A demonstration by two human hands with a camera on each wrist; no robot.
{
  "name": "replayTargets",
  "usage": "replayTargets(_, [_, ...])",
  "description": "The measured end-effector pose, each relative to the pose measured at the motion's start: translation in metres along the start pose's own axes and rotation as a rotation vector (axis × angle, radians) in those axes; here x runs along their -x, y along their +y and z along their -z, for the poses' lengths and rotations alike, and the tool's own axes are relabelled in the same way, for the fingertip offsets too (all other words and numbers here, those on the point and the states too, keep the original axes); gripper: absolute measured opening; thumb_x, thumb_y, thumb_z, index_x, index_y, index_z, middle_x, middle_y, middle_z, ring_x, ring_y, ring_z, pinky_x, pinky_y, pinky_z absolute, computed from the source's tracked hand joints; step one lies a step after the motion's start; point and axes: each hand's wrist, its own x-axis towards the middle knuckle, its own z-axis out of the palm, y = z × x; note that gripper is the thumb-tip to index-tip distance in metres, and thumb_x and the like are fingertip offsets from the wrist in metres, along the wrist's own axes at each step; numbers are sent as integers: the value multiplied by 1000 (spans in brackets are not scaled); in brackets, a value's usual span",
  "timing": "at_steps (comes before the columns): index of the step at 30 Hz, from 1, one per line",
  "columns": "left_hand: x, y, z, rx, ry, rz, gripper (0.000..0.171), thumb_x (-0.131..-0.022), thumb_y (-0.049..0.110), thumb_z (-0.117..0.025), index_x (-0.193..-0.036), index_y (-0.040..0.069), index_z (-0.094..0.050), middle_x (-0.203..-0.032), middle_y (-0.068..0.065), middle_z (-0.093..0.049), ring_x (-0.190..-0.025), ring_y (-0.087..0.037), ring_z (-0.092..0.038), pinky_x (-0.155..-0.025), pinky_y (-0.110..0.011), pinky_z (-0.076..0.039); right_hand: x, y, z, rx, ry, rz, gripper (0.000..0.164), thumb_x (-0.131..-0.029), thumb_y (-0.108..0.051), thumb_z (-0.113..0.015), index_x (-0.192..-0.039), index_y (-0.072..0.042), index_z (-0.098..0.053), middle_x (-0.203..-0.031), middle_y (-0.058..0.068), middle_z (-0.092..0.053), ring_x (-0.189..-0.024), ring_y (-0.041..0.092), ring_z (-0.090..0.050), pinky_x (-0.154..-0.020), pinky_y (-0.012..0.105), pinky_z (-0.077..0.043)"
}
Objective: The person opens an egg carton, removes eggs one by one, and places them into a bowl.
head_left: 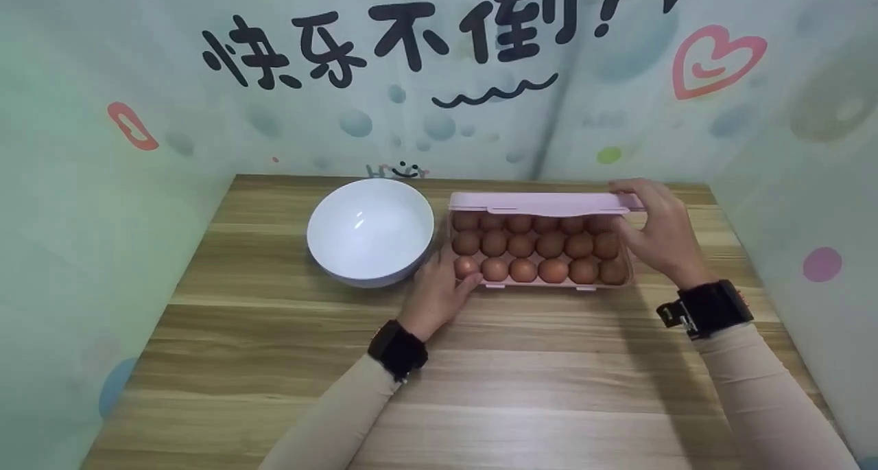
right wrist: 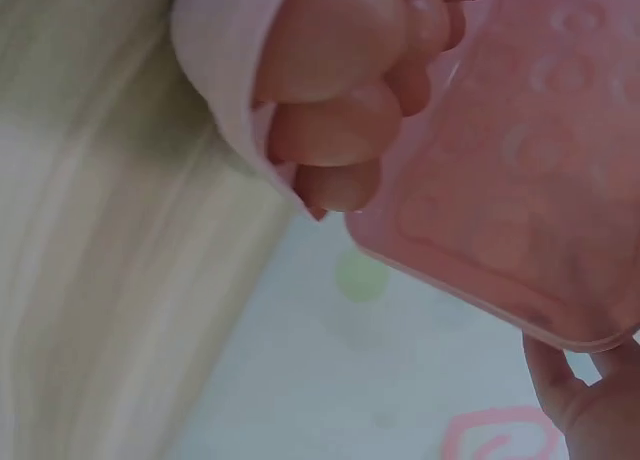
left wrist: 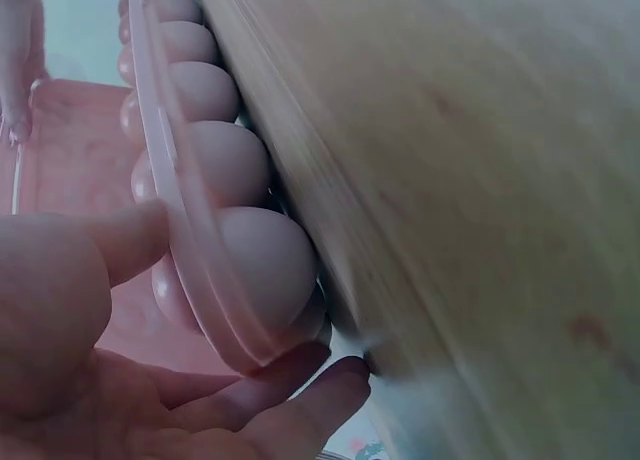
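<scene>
A pink plastic egg box (head_left: 538,286) stands on the table with its lid (head_left: 542,202) raised at the back. Rows of brown eggs (head_left: 521,245) fill it. My left hand (head_left: 433,295) grips the box's left end, and in the left wrist view its thumb (left wrist: 135,242) lies on the rim with the fingers round the corner. At the lid's right end, my right hand (head_left: 662,233) pinches the edge between thumb and fingers. The right wrist view shows the lid's inner side (right wrist: 520,180) and fingers (right wrist: 550,375) at its corner.
A white bowl (head_left: 370,230) sits just left of the egg box, close to my left hand. The wooden table (head_left: 521,388) meets a printed backdrop (head_left: 411,134) behind the box. Printed side walls (head_left: 809,202) flank the table.
</scene>
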Motion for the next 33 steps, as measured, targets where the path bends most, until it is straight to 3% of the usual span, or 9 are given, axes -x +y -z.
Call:
replayTargets(7, [1, 2, 1, -34, -17, 18, 91, -101, 36, -74, -161, -11, -26, -130, -33, -63, -124, -44, -63, -106, -52, -51, 0, 11, 0, -75, 5, -5, 41, -92, 9, -72, -130, -5, -68, -140, 12, -65, -132, 33, -58, -107, 26, -41])
replayTargets(11, [0, 4, 1, -39, -34, 35, 92, -101, 37, -73, -162, -11, -24, -131, -33, -62, -126, -43, -62, -107, -51, -50, -4, 14, 3, -165, -13, -73, 36, -99, 5, -68, -134, 3, -59, -143, 14, -60, -134, 32, -56, -107, 17, -42])
replayTargets(16, [0, 3, 2, -49, -31, 23, 88, -101, 37, -73, -159, -14, -29, -137, -35, -59, -131, -45, -59, -111, -52, -48, -17, 16, 0, -270, 26, -208, 31, -106, -3, -59, -134, 9, -51, -142, 16, -54, -131, 24, -57, -107, 20, -47])
replayTargets(19, [0, 3, 2, -58, -27, 11, 85, -102, 37, -72, -155, -17, -33, -139, -36, -59, -132, -47, -58, -113, -52, -47, -27, 17, -4, -261, 80, -270, 35, -108, -14, -60, -137, 5, -54, -139, 14, -56, -121, 11, -59, -101, 21, -50])
replayTargets(22, [0, 3, 2, -61, -26, 8, 85, -102, 36, -72, -154, -18, -34, -137, -36, -60, -131, -47, -59, -112, -53, -48, -36, 20, -8, -241, 123, -315, 36, -110, -23, -58, -140, -3, -59, -138, 11, -60, -117, 5, -61, -103, 23, -51])
replayTargets(25, [0, 3, 2, -65, -27, 15, 85, -102, 36, -72, -155, -17, -33, -137, -36, -60, -132, -46, -59, -112, -53, -48, -42, 22, -12, -197, 161, -317, 36, -113, -27, -52, -142, -10, -64, -142, 9, -59, -123, 9, -57, -102, 22, -49])
replayTargets(28, [-1, 3, 2, -73, -31, 24, 85, -102, 37, -72, -155, -17, -33, -139, -36, -59, -133, -46, -58, -113, -53, -47, -46, 22, -16, -120, 188, -303, 37, -114, -25, -47, -144, -15, -66, -141, 10, -54, -121, 15, -51, -89, 19, -43])
replayTargets(30, [-1, 3, 1, -77, -37, 29, 85, -102, 37, -71, -156, -17, -33, -140, -36, -58, -134, -46, -57, -113, -52, -47, -47, 22, -18, -90, 189, -300, 38, -115, -22, -45, -148, -15, -63, -139, 14, -50, -117, 19, -49, -85, 21, -39])
replayTargets(33, [-1, 4, 0, -77, -46, 26, 85, -103, 37, -71, -156, -17, -32, -140, -37, -58, -135, -47, -56, -114, -53, -46, -49, 24, -18, -66, 163, -309, 44, -114, -17, -44, -157, -16, -53, -138, 20, -47, -115, 26, -49, -90, 28, -41])
